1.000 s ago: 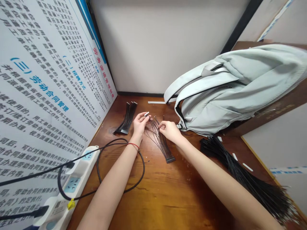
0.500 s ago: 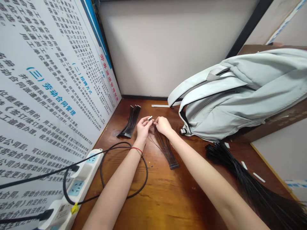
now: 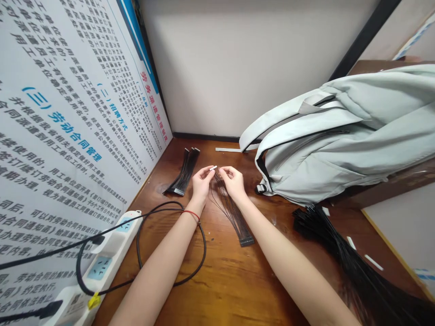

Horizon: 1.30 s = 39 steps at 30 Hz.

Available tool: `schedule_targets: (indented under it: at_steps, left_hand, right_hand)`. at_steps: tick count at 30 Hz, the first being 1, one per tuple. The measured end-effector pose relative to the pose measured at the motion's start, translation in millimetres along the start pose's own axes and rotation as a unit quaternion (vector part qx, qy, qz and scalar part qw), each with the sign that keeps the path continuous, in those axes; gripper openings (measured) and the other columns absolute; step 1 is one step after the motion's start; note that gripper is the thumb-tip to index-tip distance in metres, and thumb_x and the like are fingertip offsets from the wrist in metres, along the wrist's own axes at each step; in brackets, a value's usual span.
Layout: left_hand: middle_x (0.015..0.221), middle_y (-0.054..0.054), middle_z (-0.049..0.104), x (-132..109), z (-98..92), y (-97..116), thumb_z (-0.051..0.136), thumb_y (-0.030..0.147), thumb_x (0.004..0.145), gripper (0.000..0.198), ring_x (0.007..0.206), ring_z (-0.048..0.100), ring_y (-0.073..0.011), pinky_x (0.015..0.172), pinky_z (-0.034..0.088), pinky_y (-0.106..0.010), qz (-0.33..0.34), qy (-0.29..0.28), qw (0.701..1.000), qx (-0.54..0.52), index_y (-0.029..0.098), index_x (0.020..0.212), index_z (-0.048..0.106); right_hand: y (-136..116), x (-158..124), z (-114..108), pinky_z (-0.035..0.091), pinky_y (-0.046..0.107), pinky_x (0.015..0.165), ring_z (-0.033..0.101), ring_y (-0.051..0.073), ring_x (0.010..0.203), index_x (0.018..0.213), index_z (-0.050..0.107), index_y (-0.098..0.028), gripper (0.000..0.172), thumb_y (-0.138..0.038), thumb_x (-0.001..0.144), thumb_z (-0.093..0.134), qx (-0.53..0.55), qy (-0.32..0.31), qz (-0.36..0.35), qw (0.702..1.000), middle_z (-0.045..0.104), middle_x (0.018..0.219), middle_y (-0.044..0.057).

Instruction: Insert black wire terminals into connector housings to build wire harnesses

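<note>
Fingers of the left hand (image 3: 201,183): pinching a small white plastic connector (image 3: 213,168) by its body. The black fine-wire harness (image 3: 234,215) runs from the hands to a flat black plastic connector (image 3: 246,241) resting on the brown wooden tabletop (image 3: 210,290). It should handle as light and limp; the thin wires probably kink or pull loose under tension, so grip the connector housings. Right hand (image 3: 234,181): thumb and forefinger pressed together at the wire ends; any wire between them is too small to confirm.

Count:
- White power strip (image 3: 110,253): one.
- Stack of flat black wire harnesses (image 3: 186,171): one; at least three pale ends.
- Harness at the hands: one.
- Long white strip (image 3: 227,150): one.
- Pale grey-green fabric backpack (image 3: 326,154): one.
- Thick black wire bundle (image 3: 343,249): one.
- Small white pieces (image 3: 374,262) beside it: three visible.
</note>
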<state>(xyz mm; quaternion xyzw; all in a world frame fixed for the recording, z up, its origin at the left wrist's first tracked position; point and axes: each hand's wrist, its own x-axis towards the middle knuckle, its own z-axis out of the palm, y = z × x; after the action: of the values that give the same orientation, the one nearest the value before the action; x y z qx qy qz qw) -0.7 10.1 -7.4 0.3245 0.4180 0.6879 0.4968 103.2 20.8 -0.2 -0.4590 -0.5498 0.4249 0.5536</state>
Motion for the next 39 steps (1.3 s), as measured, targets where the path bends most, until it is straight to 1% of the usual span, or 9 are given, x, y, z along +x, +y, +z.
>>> schedule_targets:
  at_steps: [4, 12, 16, 22, 28, 35, 39]
  left_hand:
    - [0.086, -0.006, 0.070, -1.0, 1.5, 1.1, 0.072, 0.022, 0.058, 0.024, 0.083, 0.063, -0.0155, 0.083, 0.047, -0.031, 0.005, 0.000, 1.000, -0.009, 0.015, 0.080, 0.067]
    - [0.081, -0.005, 0.070, -1.8, 2.1, 2.4, 0.073, 0.021, 0.056, 0.022, 0.079, 0.064, -0.0152, 0.082, 0.048, -0.031, 0.006, -0.009, 1.000, 0.005, 0.015, 0.076, 0.067]
    - [0.080, -0.006, 0.070, -2.8, 2.6, 3.4, 0.075, 0.022, 0.054, 0.023, 0.078, 0.064, -0.0157, 0.082, 0.048, -0.032, 0.009, -0.005, 1.000, 0.010, 0.015, 0.075, 0.068]
    - [0.080, -0.007, 0.071, -3.5, 2.9, 3.7, 0.077, 0.023, 0.053, 0.026, 0.078, 0.065, -0.0168, 0.083, 0.048, -0.034, 0.010, 0.002, 1.000, 0.019, 0.014, 0.075, 0.069]
    - [0.080, -0.007, 0.072, -3.7, 3.0, 3.5, 0.078, 0.023, 0.051, 0.027, 0.078, 0.066, -0.0172, 0.084, 0.048, -0.034, 0.006, -0.003, 1.000, 0.014, 0.014, 0.075, 0.069]
    - [0.083, -0.008, 0.072, -3.6, 2.4, 2.9, 0.079, 0.025, 0.051, 0.029, 0.081, 0.066, -0.0185, 0.086, 0.047, -0.036, 0.005, -0.016, 1.000, 0.027, 0.014, 0.076, 0.069]
    - [0.082, -0.007, 0.072, -4.0, 3.0, 3.1, 0.079, 0.024, 0.050, 0.028, 0.079, 0.066, -0.0179, 0.085, 0.048, -0.036, 0.006, -0.011, 1.000, 0.024, 0.014, 0.074, 0.069]
  right_hand:
    - [2.8, -1.2, -0.3, 0.050, 0.032, 0.076, 0.063, 0.017, 0.075, 0.075, 0.059, -0.017, 0.020, -0.037, 0.070, 0.061, 0.000, -0.020, 0.002, 1.000, 0.066, 0.078, 0.005]
    - [3.4, 0.1, -1.0, 0.051, 0.031, 0.075, 0.062, 0.016, 0.074, 0.077, 0.057, -0.018, 0.024, -0.041, 0.072, 0.059, -0.007, -0.034, -0.003, 0.999, 0.065, 0.078, 0.005]
    - [2.1, -1.2, -0.7, 0.051, 0.030, 0.075, 0.062, 0.016, 0.074, 0.076, 0.056, -0.018, 0.024, -0.041, 0.072, 0.060, 0.001, -0.035, -0.006, 0.999, 0.065, 0.078, 0.005]
    - [1.3, -2.1, -0.7, 0.051, 0.030, 0.075, 0.061, 0.016, 0.075, 0.077, 0.057, -0.018, 0.024, -0.042, 0.073, 0.058, -0.016, -0.028, -0.016, 0.999, 0.065, 0.079, 0.005]
    - [2.8, -2.0, -0.6, 0.050, 0.030, 0.074, 0.061, 0.016, 0.074, 0.077, 0.057, -0.018, 0.021, -0.038, 0.073, 0.058, -0.023, -0.020, -0.017, 0.999, 0.065, 0.079, 0.005]
    - [3.4, -1.6, -0.3, 0.050, 0.031, 0.076, 0.062, 0.017, 0.076, 0.077, 0.057, -0.018, 0.022, -0.040, 0.074, 0.057, -0.029, -0.015, -0.022, 0.999, 0.065, 0.080, 0.005]
    - [2.8, -1.7, -0.1, 0.050, 0.030, 0.075, 0.061, 0.017, 0.076, 0.077, 0.057, -0.018, 0.021, -0.039, 0.074, 0.056, -0.035, -0.015, -0.027, 0.999, 0.065, 0.080, 0.005]
